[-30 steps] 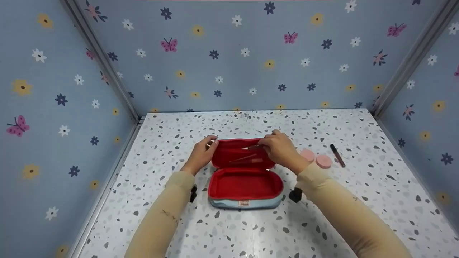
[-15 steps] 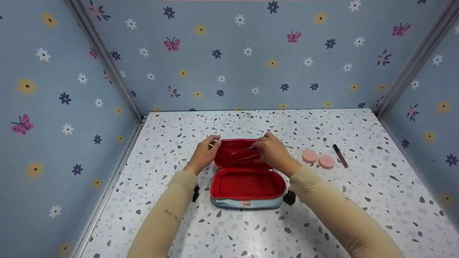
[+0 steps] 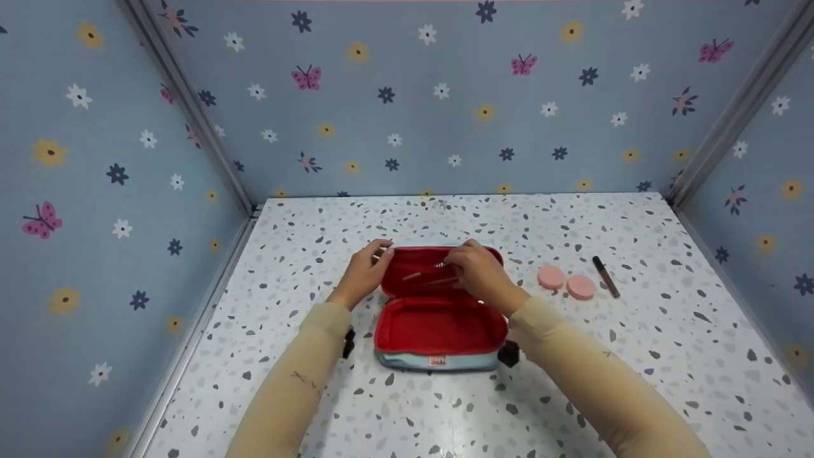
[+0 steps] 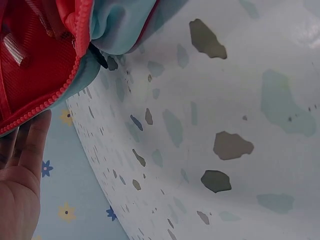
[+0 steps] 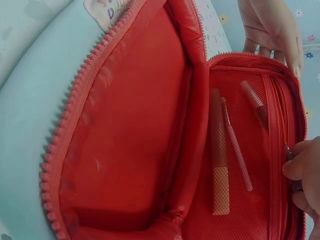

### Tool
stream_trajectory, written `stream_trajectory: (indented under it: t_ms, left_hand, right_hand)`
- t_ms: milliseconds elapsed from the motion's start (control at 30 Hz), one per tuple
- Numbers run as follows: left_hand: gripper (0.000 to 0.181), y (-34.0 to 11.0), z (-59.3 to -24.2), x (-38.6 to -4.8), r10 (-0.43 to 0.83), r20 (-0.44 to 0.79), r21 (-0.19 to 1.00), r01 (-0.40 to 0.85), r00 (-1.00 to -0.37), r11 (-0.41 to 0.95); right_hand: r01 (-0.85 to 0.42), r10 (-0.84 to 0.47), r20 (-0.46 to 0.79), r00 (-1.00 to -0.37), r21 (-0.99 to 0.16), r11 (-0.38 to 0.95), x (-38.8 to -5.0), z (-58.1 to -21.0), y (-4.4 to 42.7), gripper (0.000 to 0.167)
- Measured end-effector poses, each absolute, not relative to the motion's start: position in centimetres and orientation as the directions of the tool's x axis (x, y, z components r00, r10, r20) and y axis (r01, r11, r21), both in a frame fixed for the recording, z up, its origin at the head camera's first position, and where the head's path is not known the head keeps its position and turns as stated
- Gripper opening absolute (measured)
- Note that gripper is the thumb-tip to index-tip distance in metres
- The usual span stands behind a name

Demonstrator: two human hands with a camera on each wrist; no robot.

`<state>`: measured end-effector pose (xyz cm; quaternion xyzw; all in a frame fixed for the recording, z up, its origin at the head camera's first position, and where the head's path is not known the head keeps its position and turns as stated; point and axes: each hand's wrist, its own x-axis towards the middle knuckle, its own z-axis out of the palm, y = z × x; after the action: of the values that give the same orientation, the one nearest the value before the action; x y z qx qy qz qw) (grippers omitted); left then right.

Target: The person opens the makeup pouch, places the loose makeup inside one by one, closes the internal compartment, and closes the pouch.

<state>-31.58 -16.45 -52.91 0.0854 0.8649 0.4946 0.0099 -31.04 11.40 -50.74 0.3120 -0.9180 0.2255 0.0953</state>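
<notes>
A light blue case with red lining (image 3: 439, 327) lies unfolded, its lid raised at the back. My left hand (image 3: 367, 272) grips the lid's left edge; in the left wrist view the fingers of that hand (image 4: 24, 172) are behind the zipped rim. Over the lid's inner side, my right hand (image 3: 480, 270) pinches a slim dark item with a pointed metallic tip (image 5: 288, 150), beside the zip of the mesh pocket (image 5: 250, 210). Behind the mesh are a wide tan stick (image 5: 220, 167), a thin pink stick (image 5: 240, 160) and a short tube (image 5: 254, 100). Fingers cover most of the pinched item.
To the right of the case, two round pink pieces (image 3: 551, 277) lie side by side, with a dark-capped brown tube (image 3: 606, 277) beyond them. Flowered panels (image 3: 420, 127) stand behind and at both sides of the speckled table (image 3: 407, 413).
My right hand has moved left along the lid with the slim item, uncovering the lid's right end. Less of the item shows. My left hand keeps its grip on the lid edge.
</notes>
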Motion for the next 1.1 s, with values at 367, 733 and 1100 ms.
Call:
stream_trajectory:
  t_ms: [367, 733, 1100]
  left_hand:
    - [0.042, -16.33, -52.88, -31.74, 0.149, 0.065, 0.846, 0.134, -0.987, 0.516]
    - [0.040, -16.20, -52.78, -31.64, 0.140, 0.059, 0.846, 0.124, -0.988, 0.519]
    - [0.038, -16.04, -52.70, -31.58, 0.140, 0.086, 0.848, 0.146, -0.986, 0.509]
  right_hand:
    - [-0.582, -0.520, 0.262, -0.813, -0.400, 0.708, -30.96, -51.43, 11.66, 0.026]
    - [-0.506, -0.494, 0.153, -0.856, -0.445, 0.739, -31.01, -51.35, 11.73, 0.030]
    - [-0.540, -0.518, 0.174, -0.838, -0.406, 0.737, -31.07, -51.52, 11.84, 0.027]
